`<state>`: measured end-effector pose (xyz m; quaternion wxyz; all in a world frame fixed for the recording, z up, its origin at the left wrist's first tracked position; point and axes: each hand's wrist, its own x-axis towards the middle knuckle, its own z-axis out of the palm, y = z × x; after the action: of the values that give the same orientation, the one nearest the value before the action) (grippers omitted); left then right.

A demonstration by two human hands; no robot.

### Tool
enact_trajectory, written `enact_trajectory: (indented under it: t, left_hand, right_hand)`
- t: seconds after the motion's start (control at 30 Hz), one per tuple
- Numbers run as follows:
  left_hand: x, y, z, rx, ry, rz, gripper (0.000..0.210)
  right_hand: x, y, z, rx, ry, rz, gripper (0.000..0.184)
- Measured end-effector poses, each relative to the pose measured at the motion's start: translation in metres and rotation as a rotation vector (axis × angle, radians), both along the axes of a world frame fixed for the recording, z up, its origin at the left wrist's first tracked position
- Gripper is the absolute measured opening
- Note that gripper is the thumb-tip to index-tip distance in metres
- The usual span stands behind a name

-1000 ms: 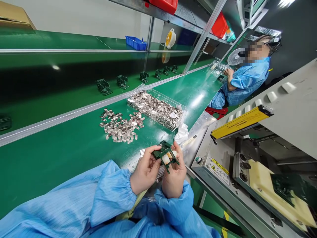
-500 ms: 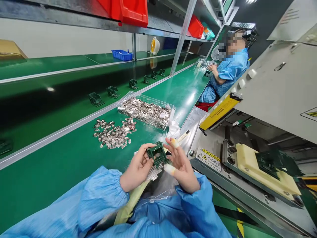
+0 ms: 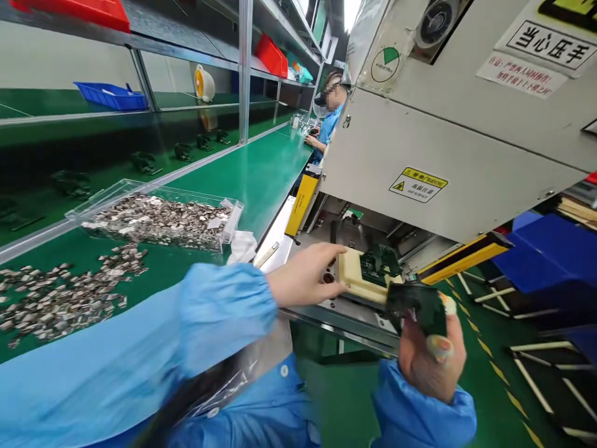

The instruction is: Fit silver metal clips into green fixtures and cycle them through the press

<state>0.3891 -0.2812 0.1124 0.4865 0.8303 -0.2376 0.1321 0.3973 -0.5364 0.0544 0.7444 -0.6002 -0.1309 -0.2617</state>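
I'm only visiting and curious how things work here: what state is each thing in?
Right hand: grip closed on a dark green part.
Left hand: grip open, at the cream block.
Another green part: sitting on the cream block.
Clear tray: open-topped, loaded with metal pieces.
Loose metal pieces: scattered on the bench.
Blue tray: open-topped.
Dark parts behind: in a row.

Head-worn view, facing forward and down

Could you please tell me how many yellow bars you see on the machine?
2: one yellow bar beyond the left hand, the other bar beyond the right hand. The machine may hide more.
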Motion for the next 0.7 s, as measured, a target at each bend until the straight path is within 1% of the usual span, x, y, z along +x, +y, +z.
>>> enact_trajectory:
  t: [0.03, 0.07, 0.13, 0.2, 0.27, 0.3, 0.37, 0.43, 0.47, 0.53, 0.6, 0.63, 0.7]
  left_hand:
    - [0.017, -0.019, 0.002, 0.025, -0.015, -0.007, 0.064]
    - [0.033, -0.037, 0.003, 0.035, 0.001, -0.003, 0.071]
    - [0.057, -0.066, 0.004, 0.029, 0.091, 0.023, 0.078]
    - [0.072, -0.080, 0.006, -0.009, 0.188, 0.051, 0.077]
    - [0.075, -0.078, 0.008, -0.098, 0.228, 0.082, 0.074]
    - [0.072, -0.070, 0.009, -0.166, 0.227, 0.105, 0.072]
    - [0.057, -0.045, 0.011, -0.318, 0.228, 0.142, 0.065]
    - [0.031, -0.010, 0.008, -0.419, 0.271, 0.157, 0.054]
    - [0.016, 0.009, 0.004, -0.426, 0.306, 0.163, 0.049]
    - [-0.017, 0.044, -0.007, -0.379, 0.386, 0.189, 0.044]
    - [-0.047, 0.071, -0.024, -0.354, 0.460, 0.168, 0.042]
    - [-0.059, 0.080, -0.033, -0.362, 0.487, 0.154, 0.041]
    - [-0.077, 0.090, -0.051, -0.400, 0.529, 0.138, 0.043]
  right_hand:
    - [0.009, -0.013, 0.000, 0.003, -0.026, -0.108, 0.062]
    - [0.017, -0.023, 0.000, -0.016, -0.033, -0.173, 0.059]
    - [0.030, -0.035, 0.002, -0.073, -0.023, -0.220, 0.061]
    - [0.041, -0.037, 0.006, -0.111, -0.029, -0.203, 0.066]
    - [0.052, -0.034, 0.010, -0.142, -0.044, -0.161, 0.071]
    - [0.057, -0.031, 0.013, -0.168, -0.047, -0.142, 0.074]
    - [0.070, -0.025, 0.017, -0.255, -0.023, -0.083, 0.079]
    - [0.081, -0.020, 0.021, -0.386, 0.025, 0.019, 0.081]
    - [0.086, -0.017, 0.023, -0.455, 0.043, 0.082, 0.079]
    - [0.095, -0.014, 0.027, -0.593, 0.046, 0.175, 0.075]
    - [0.099, -0.012, 0.030, -0.723, 0.025, 0.187, 0.072]
    - [0.100, -0.011, 0.031, -0.784, 0.014, 0.175, 0.070]
    - [0.098, -0.013, 0.033, -0.893, -0.021, 0.139, 0.070]
